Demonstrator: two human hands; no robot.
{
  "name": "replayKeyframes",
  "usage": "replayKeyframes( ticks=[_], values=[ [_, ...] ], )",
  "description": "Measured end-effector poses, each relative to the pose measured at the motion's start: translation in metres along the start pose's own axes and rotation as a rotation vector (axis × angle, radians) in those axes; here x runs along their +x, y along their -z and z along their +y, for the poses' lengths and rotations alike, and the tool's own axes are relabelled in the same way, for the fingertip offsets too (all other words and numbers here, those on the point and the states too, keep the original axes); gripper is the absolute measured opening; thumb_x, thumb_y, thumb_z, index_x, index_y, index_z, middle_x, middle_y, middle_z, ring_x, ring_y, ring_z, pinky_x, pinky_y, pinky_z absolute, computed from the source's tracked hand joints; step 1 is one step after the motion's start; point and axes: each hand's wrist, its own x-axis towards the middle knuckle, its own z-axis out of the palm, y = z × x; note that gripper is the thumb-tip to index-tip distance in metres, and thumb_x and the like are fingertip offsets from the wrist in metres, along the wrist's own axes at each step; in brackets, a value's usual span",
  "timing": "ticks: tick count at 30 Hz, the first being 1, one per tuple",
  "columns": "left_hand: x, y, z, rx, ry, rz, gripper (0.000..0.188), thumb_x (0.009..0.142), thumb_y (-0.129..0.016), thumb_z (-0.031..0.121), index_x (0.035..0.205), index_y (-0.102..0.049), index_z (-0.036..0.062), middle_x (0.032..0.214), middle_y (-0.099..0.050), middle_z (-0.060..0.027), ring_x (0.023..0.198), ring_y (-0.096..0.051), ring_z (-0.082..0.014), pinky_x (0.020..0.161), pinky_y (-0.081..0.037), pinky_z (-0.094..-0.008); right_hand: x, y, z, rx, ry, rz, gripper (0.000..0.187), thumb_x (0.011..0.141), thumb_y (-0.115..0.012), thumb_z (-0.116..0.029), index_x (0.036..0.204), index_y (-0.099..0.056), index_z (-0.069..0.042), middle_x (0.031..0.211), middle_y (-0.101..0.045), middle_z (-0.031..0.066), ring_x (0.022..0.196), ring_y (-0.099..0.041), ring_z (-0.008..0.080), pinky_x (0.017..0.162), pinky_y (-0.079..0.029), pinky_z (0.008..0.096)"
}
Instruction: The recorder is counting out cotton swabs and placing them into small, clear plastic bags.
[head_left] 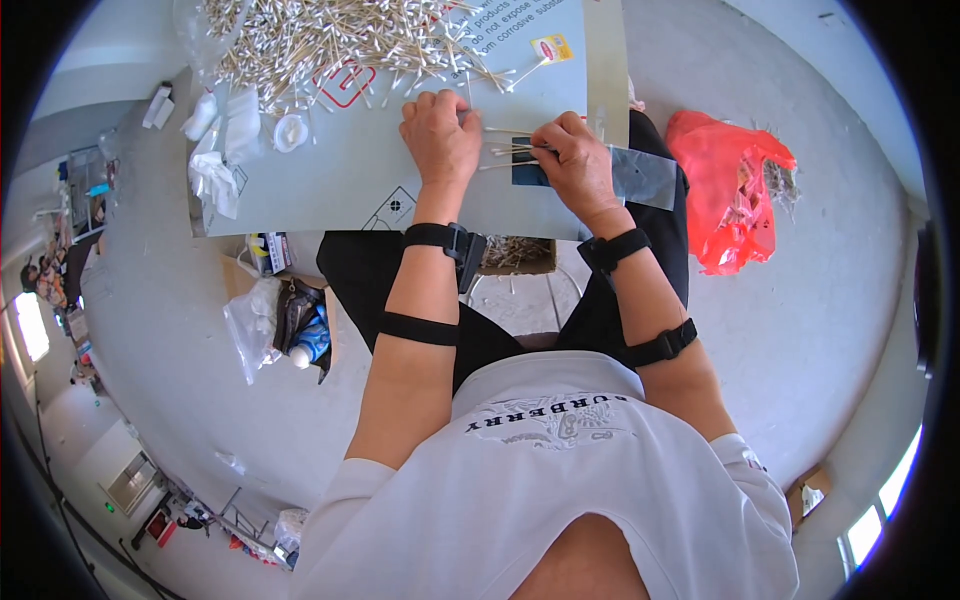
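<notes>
A big heap of cotton swabs (pixel 330 45) with wooden sticks and white tips covers the far side of the grey board (pixel 310 200). At its near edge my left hand (pixel 443 140) is closed, thumb and fingers pinched at the lower end of a single cotton swab (pixel 468 92). To the right, my right hand (pixel 578 165) grips several cotton swabs (pixel 505 151) that stick out leftward from its fingers. Under that hand lies a flat plastic pouch, with a dark part (pixel 528 172) and a clear part (pixel 645 178) reaching past the board's right side.
Crumpled white plastic (pixel 214 180) and a small white roll (pixel 290 132) lie on the board's left. A yellow-white label (pixel 551 48) is at the far right. A red plastic bag (pixel 725 195) stands on the floor; below the board are boxes, one holding swabs (pixel 515 255).
</notes>
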Motion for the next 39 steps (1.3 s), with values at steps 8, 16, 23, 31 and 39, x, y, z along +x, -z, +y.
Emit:
replayKeyframes(
  ticks=[8,16,23,31,39],
  values=[
    [-0.001,-0.001,-0.001,0.02,-0.004,0.005,0.013,0.072,-0.072,0.015,0.079,-0.061,0.0122,0.089,-0.058,-0.0049,0.094,-0.05,-0.0304,0.08,-0.038,-0.0445,0.0,0.0,0.001,-0.031,-0.003,-0.043,0.007,0.076,-0.07,-0.012,0.08,-0.066,-0.01,0.083,-0.056,0.0076,0.083,-0.061,0.0294,0.07,-0.051,0.0406],
    [-0.001,-0.001,0.0,0.071,-0.012,0.021,0.013,0.074,-0.073,0.017,0.079,-0.062,0.0123,0.084,-0.06,-0.0022,0.09,-0.054,-0.0274,0.079,-0.041,-0.0431,0.001,-0.001,0.001,-0.07,-0.016,-0.047,0.008,0.076,-0.07,-0.013,0.08,-0.066,-0.009,0.085,-0.057,0.0082,0.082,-0.062,0.0307,0.072,-0.051,0.0409],
    [0.0,0.0,0.0,0.073,-0.01,0.014,0.012,0.074,-0.073,0.018,0.079,-0.063,0.0117,0.084,-0.06,-0.0026,0.09,-0.054,-0.0274,0.081,-0.041,-0.0428,-0.001,0.008,-0.008,0.075,-0.039,-0.028,0.038,0.066,-0.08,-0.014,0.101,-0.065,-0.012,0.098,-0.057,0.0086,0.091,-0.061,0.0304,0.078,-0.052,0.0401],
    [0.0,-0.001,-0.002,0.063,-0.013,0.014,0.012,0.075,-0.072,0.018,0.079,-0.063,0.0114,0.084,-0.06,-0.0026,0.089,-0.055,-0.0272,0.081,-0.041,-0.0427,-0.001,0.004,-0.004,-0.057,-0.005,-0.097,0.04,0.065,-0.081,-0.014,0.102,-0.067,-0.014,0.104,-0.055,0.0068,0.095,-0.06,0.0292,0.08,-0.051,0.0402],
    [0.0,0.001,-0.002,0.028,0.004,-0.024,0.01,0.075,-0.071,0.015,0.077,-0.062,0.0119,0.087,-0.059,-0.0051,0.092,-0.052,-0.0303,0.081,-0.039,-0.0448,-0.001,0.003,-0.002,-0.042,-0.002,-0.09,0.03,0.068,-0.079,-0.014,0.096,-0.068,-0.015,0.1,-0.056,0.0058,0.092,-0.061,0.0281,0.077,-0.051,0.0397]
  ],
)
